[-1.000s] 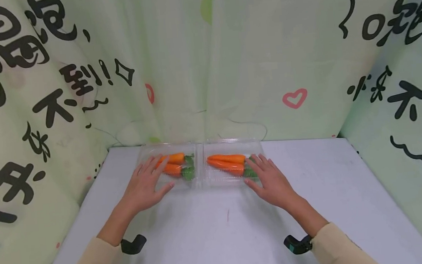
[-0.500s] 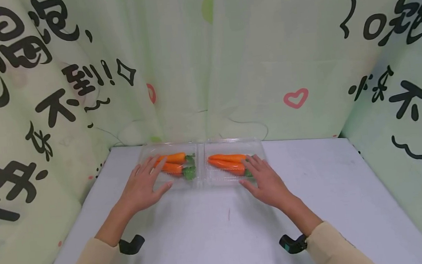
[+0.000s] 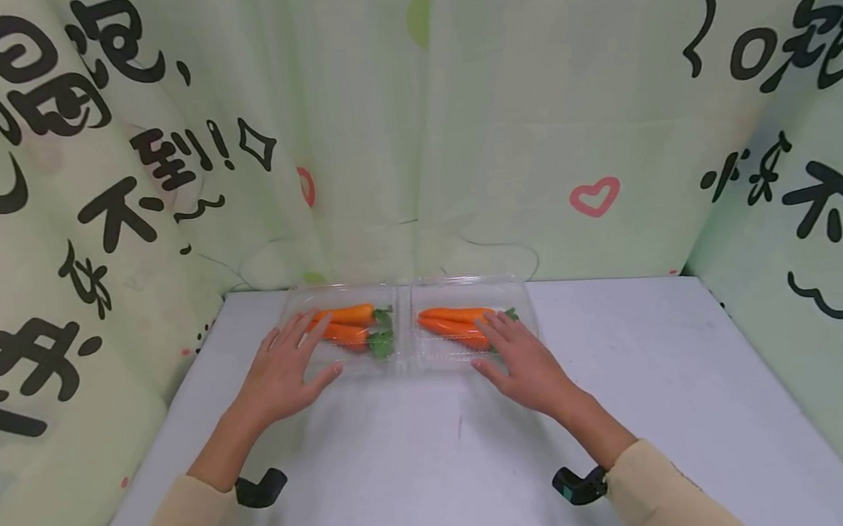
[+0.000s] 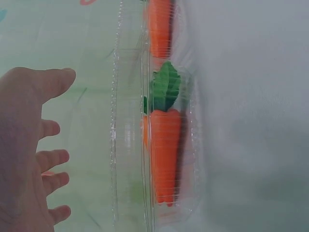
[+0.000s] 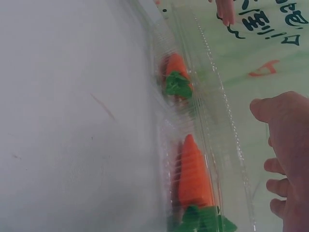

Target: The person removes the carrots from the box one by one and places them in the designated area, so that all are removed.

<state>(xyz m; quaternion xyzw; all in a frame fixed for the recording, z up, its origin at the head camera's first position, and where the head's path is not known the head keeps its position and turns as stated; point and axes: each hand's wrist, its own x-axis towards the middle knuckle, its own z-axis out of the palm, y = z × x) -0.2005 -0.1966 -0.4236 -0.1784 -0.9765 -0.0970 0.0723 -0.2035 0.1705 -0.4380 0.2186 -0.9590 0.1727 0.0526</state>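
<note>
Two clear plastic boxes stand side by side at the table's back edge, the left box (image 3: 364, 294) and the right box (image 3: 508, 292). Inside the left one lie two orange carrots (image 3: 348, 336) with green tops. The right one also contains orange carrots (image 3: 451, 326), their green tops partly hidden. Over the left box hovers my left hand (image 3: 280, 381), fingers spread, holding nothing. My right hand (image 3: 527, 372) hovers over the right box, its fingers spread too. Both wrist views show a gap between the hand and the box: the left hand (image 4: 34, 135) and the right hand (image 5: 287, 154).
The white table (image 3: 440, 470) extends in front of the boxes. A pale green curtain (image 3: 492, 123) with black lettering rises right behind them and along both sides. A small black device (image 3: 261, 488) sits on the left wrist, another black device (image 3: 580, 485) on the right.
My right hand has drifted slightly left over the right box, covering more of its green tops. The left hand has barely moved. The boxes and carrots stay in place.
</note>
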